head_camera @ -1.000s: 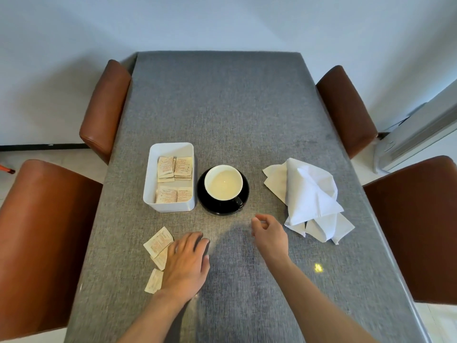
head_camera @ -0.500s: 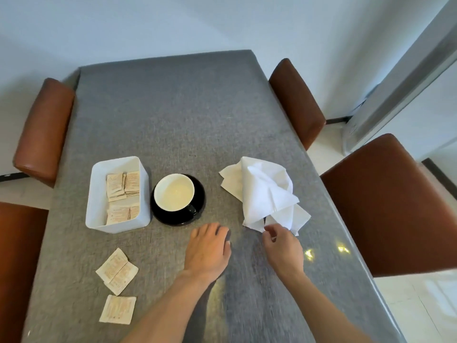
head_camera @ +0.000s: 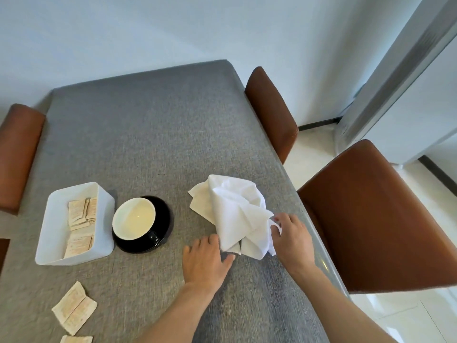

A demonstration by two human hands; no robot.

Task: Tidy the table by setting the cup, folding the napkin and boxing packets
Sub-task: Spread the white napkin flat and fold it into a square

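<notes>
Napkin [head_camera: 235, 214] crumpled, frame center-right. Right hand [head_camera: 293, 240] fingers pinch its near edge to lift it; left hand [head_camera: 206, 262] flat, fingers apart, touching its corner, likely to hold it steady for folding.

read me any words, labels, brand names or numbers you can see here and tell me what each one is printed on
Nothing here can be read.
Packets in the white box: faint print, too blurred to read.
Loose packets on the table: faint print, too small and blurred to read.
Cup, black saucer, white napkin: no text visible.
Chairs and wall: no text or signs visible.
</notes>
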